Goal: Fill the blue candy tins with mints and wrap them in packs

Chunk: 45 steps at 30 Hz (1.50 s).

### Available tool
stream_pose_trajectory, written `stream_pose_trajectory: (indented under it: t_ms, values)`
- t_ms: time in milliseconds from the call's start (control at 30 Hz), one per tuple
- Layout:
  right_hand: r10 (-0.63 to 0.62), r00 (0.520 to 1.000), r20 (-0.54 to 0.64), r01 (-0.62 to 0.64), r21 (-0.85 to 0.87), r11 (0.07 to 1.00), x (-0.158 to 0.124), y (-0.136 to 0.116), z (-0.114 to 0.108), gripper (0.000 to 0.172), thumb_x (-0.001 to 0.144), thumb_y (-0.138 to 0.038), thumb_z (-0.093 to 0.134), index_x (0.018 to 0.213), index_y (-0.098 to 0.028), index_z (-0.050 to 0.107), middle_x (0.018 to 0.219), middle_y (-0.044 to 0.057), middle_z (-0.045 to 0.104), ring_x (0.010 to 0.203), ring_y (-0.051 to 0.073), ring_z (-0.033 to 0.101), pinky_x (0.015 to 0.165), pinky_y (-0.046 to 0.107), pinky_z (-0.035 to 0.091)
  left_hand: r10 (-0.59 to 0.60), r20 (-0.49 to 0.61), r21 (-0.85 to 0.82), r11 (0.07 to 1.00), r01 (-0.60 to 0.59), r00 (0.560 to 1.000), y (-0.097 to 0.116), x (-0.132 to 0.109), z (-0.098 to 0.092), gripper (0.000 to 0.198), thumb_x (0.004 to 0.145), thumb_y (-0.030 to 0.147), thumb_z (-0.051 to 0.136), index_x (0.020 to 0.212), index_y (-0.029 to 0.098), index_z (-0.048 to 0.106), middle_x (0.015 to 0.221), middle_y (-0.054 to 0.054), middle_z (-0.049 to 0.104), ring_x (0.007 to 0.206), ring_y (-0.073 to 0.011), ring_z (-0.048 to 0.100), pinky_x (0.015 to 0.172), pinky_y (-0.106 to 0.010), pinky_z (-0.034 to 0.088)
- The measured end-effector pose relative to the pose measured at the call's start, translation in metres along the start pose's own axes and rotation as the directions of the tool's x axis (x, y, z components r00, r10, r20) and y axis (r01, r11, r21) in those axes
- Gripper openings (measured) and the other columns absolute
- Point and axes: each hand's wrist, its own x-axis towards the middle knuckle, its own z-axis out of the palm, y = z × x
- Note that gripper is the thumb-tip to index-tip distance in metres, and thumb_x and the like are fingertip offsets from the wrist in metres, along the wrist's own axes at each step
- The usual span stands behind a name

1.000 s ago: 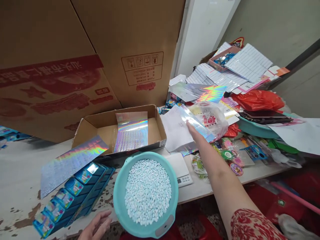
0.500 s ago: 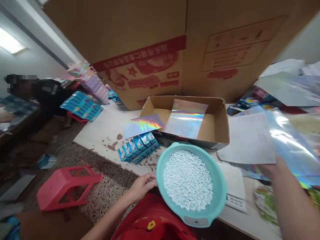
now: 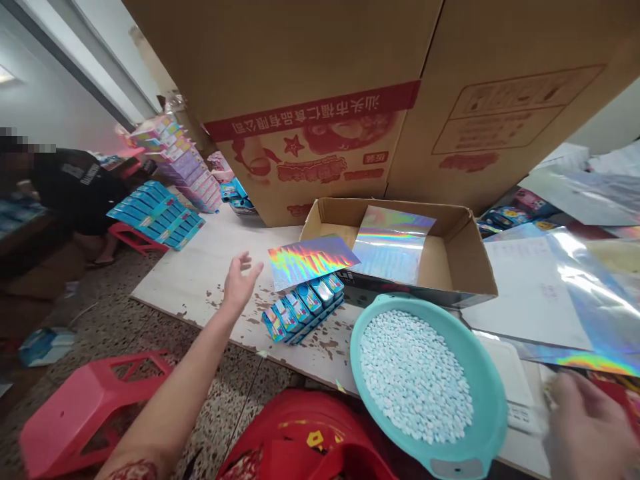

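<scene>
My left hand [image 3: 243, 283] is raised over the table, fingers apart and nothing in it. Just right of it, a shiny rainbow sheet [image 3: 310, 260] lies partly over a row of small blue boxes [image 3: 303, 310]. My right hand [image 3: 590, 427] is at the lower right, smeared by motion, so what its fingers do is unclear. Between the hands, at the table's front edge, sits a turquoise basin [image 3: 493, 400] filled with small pale blue-white pellets [image 3: 417, 377]. Behind it, a shallow cardboard box [image 3: 455, 267] has another shiny sheet [image 3: 393, 243] leaning in it.
A large printed carton [image 3: 320, 60] stands upright at the back. Shiny sheets and a white paper [image 3: 530, 287] cover the right side, near a white scale-like device [image 3: 505, 373]. Left are a red stool [image 3: 85, 407], stacked blue boxes [image 3: 157, 213] and a person in black [image 3: 75, 187].
My left hand has left the basin's rim and moved up and left over the table. My right hand has let go of the white paper and come down toward the front. The view has shifted.
</scene>
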Motion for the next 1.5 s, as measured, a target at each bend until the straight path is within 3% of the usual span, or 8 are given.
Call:
stream_pose_trajectory:
  t_ms: [300, 433, 733, 867, 1067, 1300, 1433, 1500]
  values:
    - [0.084, 0.796, 0.600, -0.256, 0.207, 0.944, -0.239, -0.049, 0.147, 0.056, 0.067, -0.056, 0.067, 0.108, -0.019, 0.062, 0.118, 0.013, 0.063, 0.107, 0.027, 0.059, 0.090, 0.042, 0.049, -0.316, 0.712, -0.259, 0.712, 0.653, 0.627, -0.039, 0.084, 0.056, 0.026, 0.066, 0.017, 0.074, 0.087, 0.012, 0.060, 0.074, -0.007, 0.066, 0.057, -0.0135, 0.061, 0.053, -0.023, 0.050]
    - [0.313, 0.647, 0.695, -0.522, 0.105, 0.847, -0.291, -0.030, 0.196, 0.070, 0.060, -0.062, 0.068, 0.113, -0.018, 0.058, 0.118, 0.016, 0.061, 0.101, 0.029, 0.062, 0.074, 0.040, 0.055, -0.232, 0.739, -0.348, 0.672, 0.653, 0.633, -0.043, 0.080, 0.052, 0.023, 0.067, 0.011, 0.071, 0.087, 0.015, 0.059, 0.069, 0.000, 0.064, 0.053, -0.0085, 0.059, 0.051, -0.018, 0.049]
    - [0.033, 0.822, 0.569, -0.218, 0.261, 0.940, -0.305, -0.078, 0.163, 0.050, 0.077, -0.060, 0.057, 0.105, -0.019, 0.057, 0.109, 0.012, 0.064, 0.099, 0.024, 0.060, 0.080, 0.034, 0.050, -0.234, 0.623, -0.613, 0.447, 0.651, 0.747, -0.056, 0.045, -0.025, 0.016, 0.069, 0.008, 0.070, 0.079, 0.015, 0.059, 0.063, 0.005, 0.063, 0.050, -0.0061, 0.058, 0.043, -0.015, 0.048]
    - [-0.146, 0.520, 0.842, -0.372, 0.377, 0.848, -0.327, -0.125, 0.148, 0.054, 0.077, -0.056, 0.063, 0.117, -0.020, 0.057, 0.113, 0.011, 0.066, 0.094, 0.024, 0.065, 0.078, 0.035, 0.053, -0.285, 0.617, -0.612, 0.411, 0.675, 0.734, -0.072, -0.013, -0.062, 0.020, 0.060, 0.009, 0.077, 0.072, 0.012, 0.062, 0.065, 0.002, 0.066, 0.054, -0.0082, 0.060, 0.044, -0.016, 0.049]
    - [-0.254, 0.455, 0.853, -0.433, 0.461, 0.774, -0.341, -0.140, 0.174, 0.043, 0.079, -0.042, 0.064, 0.116, -0.022, 0.057, 0.105, 0.005, 0.069, 0.095, 0.021, 0.064, 0.089, 0.037, 0.050, -0.324, 0.608, -0.510, 0.540, 0.669, 0.725, -0.109, -0.086, -0.101, 0.037, 0.057, 0.028, 0.084, 0.085, 0.016, 0.063, 0.079, -0.002, 0.068, 0.067, -0.0169, 0.065, 0.049, -0.024, 0.054]
    - [-0.404, 0.221, 0.888, -0.040, 0.422, 0.906, -0.332, -0.118, 0.188, 0.031, 0.082, -0.038, 0.056, 0.106, -0.020, 0.063, 0.097, 0.004, 0.068, 0.087, 0.020, 0.062, 0.079, 0.032, 0.050, -0.020, 0.019, -0.043, 0.999, 0.021, 1.000, -0.141, -0.055, -0.174, 0.078, 0.066, 0.045, 0.075, 0.133, 0.025, 0.041, 0.145, -0.012, 0.039, 0.132, -0.0278, 0.039, 0.101, -0.042, 0.042]
    - [-0.435, 0.234, 0.869, -0.065, 0.461, 0.885, -0.350, -0.103, 0.203, 0.031, 0.081, -0.040, 0.057, 0.105, -0.020, 0.062, 0.090, 0.003, 0.066, 0.080, 0.017, 0.060, 0.075, 0.030, 0.049, -0.228, 0.167, -0.041, 0.970, 0.238, 0.959, -0.144, -0.023, -0.168, 0.073, 0.073, 0.057, 0.064, 0.134, 0.023, 0.041, 0.141, -0.015, 0.044, 0.129, -0.0286, 0.044, 0.094, -0.042, 0.045]
    - [-0.401, 0.284, 0.871, -0.125, 0.449, 0.885, -0.366, -0.093, 0.211, 0.032, 0.082, -0.042, 0.056, 0.106, -0.020, 0.059, 0.081, 0.001, 0.064, 0.073, 0.016, 0.058, 0.071, 0.028, 0.049, -0.451, 0.441, -0.086, 0.839, 0.537, 0.776, -0.149, -0.011, -0.150, 0.068, 0.074, 0.066, 0.057, 0.123, 0.020, 0.051, 0.126, -0.017, 0.056, 0.114, -0.0287, 0.056, 0.083, -0.040, 0.051]
